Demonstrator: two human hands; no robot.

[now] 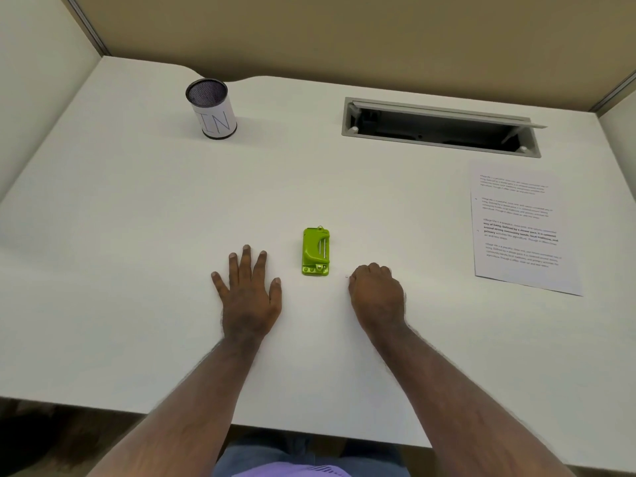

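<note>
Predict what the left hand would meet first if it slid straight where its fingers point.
The left hand would probably meet the mesh cup marked IN; it may pass just right of it.

Head-worn, steeply down over desk [137, 235]

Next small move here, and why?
Probably the right hand should uncurl and move left to take the green tool. The tool lies untouched on the desk between both hands. The left hand rests flat and open on the desk. The right hand's fingers are curled, and whether they hold anything is hidden.
</note>
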